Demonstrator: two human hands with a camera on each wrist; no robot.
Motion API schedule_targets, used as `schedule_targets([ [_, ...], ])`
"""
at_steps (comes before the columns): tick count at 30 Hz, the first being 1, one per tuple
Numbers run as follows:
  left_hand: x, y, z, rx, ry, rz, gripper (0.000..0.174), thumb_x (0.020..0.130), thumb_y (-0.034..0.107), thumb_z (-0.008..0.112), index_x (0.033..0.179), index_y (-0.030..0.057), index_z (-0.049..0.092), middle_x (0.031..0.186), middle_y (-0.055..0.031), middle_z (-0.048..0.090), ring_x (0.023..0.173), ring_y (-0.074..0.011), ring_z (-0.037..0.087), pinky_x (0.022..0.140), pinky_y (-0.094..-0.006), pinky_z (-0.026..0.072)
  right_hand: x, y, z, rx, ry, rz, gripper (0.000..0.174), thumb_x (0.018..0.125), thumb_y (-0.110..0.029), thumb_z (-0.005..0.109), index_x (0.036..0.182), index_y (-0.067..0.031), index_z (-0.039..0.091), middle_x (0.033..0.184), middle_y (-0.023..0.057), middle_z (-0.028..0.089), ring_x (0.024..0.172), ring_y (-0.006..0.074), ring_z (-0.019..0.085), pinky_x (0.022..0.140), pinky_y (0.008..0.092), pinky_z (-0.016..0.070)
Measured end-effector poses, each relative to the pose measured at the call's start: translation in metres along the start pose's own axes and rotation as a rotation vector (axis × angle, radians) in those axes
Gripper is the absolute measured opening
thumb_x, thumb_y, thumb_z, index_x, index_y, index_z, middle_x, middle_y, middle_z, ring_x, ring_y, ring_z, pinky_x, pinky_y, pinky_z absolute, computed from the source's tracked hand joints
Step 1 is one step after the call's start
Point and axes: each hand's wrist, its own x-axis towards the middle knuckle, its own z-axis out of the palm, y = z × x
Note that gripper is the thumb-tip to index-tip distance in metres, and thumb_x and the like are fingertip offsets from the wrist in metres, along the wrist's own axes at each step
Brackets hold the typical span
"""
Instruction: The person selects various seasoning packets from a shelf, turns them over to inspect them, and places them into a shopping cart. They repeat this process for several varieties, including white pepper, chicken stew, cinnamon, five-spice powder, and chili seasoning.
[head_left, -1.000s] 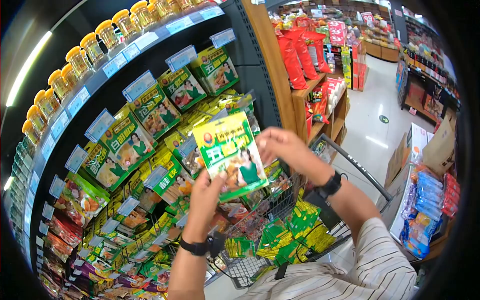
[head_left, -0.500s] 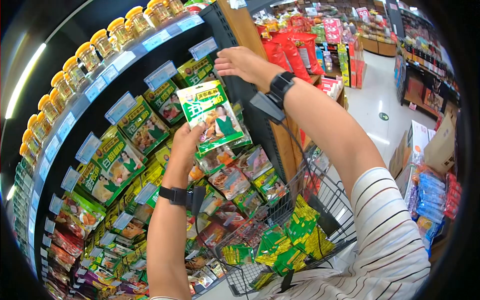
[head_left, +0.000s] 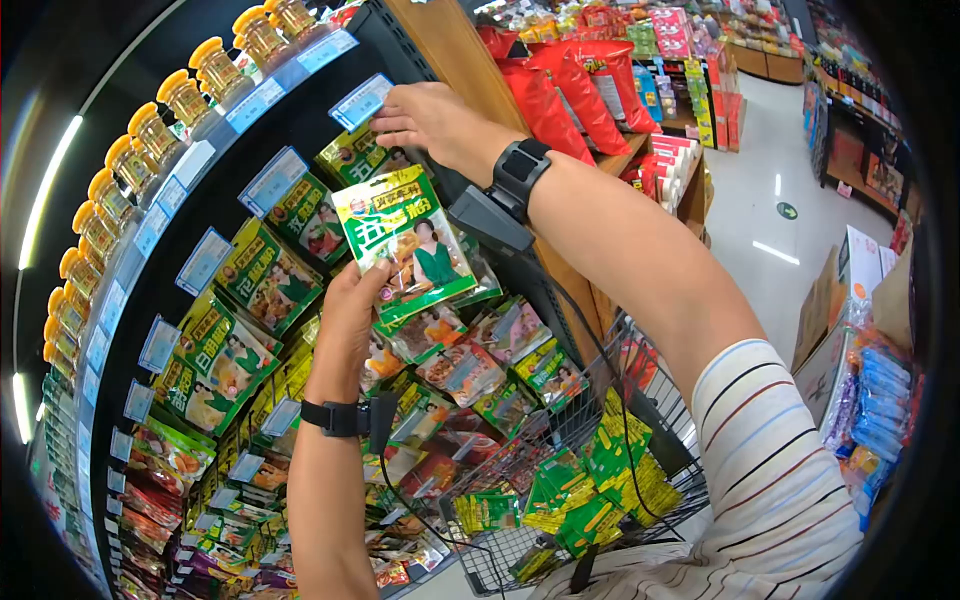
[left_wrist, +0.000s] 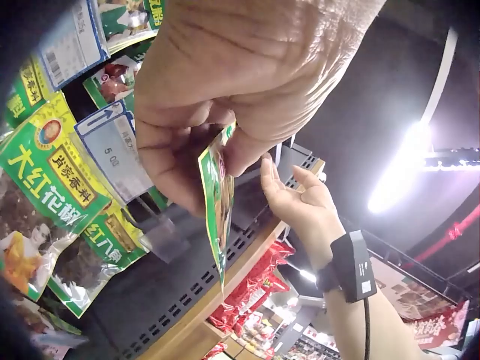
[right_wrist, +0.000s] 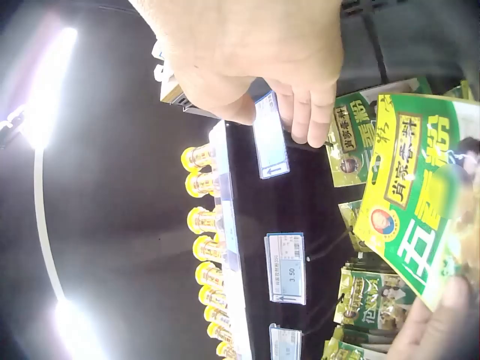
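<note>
My left hand [head_left: 348, 315] pinches the lower left edge of a green and yellow spice packet [head_left: 405, 245], thumb across its front. The left wrist view shows that packet [left_wrist: 217, 199] edge-on between thumb and fingers. Above it, my right hand [head_left: 435, 125] reaches to the top hook, its fingers extended beside a blue-edged price tag [head_left: 362, 102]. A similar spice packet [head_left: 350, 155] hangs just below those fingers. In the right wrist view, thumb and fingertips overlap the price tag [right_wrist: 270, 146], and no packet shows in that hand.
More spice packets [head_left: 265, 275] hang in rows down the rack. Yellow-lidded jars [head_left: 180, 100] line the shelf above. Below right stands a wire shopping cart [head_left: 490, 570] with several green packets [head_left: 590, 500] inside. A wooden panel [head_left: 455, 45] ends the rack, with red bags [head_left: 610, 85] beyond it.
My right hand has left the held packet's right side and moved up and left to the top hook. My left hand has carried the packet up and left, towards the rack.
</note>
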Motion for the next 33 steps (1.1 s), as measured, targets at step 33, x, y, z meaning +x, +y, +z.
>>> schedule_targets([
  [33,0.079,0.014,0.021,0.002,0.054,0.237,0.023,0.100,0.019,0.056,0.117,0.0036,0.058,0.103,-0.0011,0.067,0.082,-0.0063,0.063,0.064,-0.0211,0.0490,-0.018,-0.045,0.000,-0.504,-0.138,-0.171,0.046,0.094,-0.022,0.053,0.131,0.0057,0.051,0.124,0.0169,0.059,0.112,0.0284,0.063,0.090,0.0350,0.0544],
])
